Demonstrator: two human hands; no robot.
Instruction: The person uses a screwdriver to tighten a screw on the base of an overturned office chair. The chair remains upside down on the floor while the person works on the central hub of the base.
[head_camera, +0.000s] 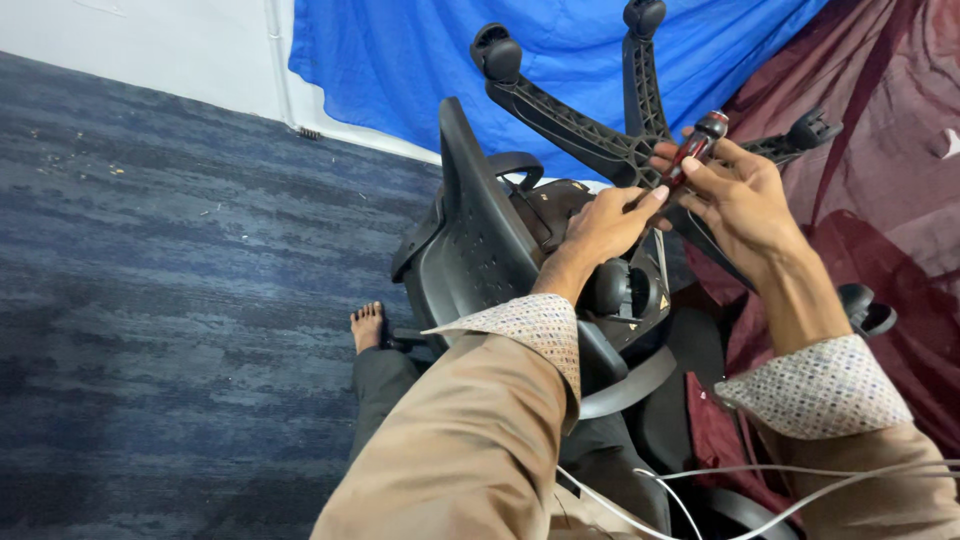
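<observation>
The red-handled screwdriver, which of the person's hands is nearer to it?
Right. The right hand grips the red-handled screwdriver by its handle. The left hand sits just below, fingertips near its shaft at the chair base.

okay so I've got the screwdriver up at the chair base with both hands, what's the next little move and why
Probably seat the tip squarely before turning. The right hand grips the red-handled screwdriver at the star base's hub, and the left hand steadies near its shaft. The tip is hidden, so confirm it by feel first.

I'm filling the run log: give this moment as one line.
right hand: holds red screwdriver | left hand: steadies its tip | chair base: upturned | floor: blue carpet
</observation>
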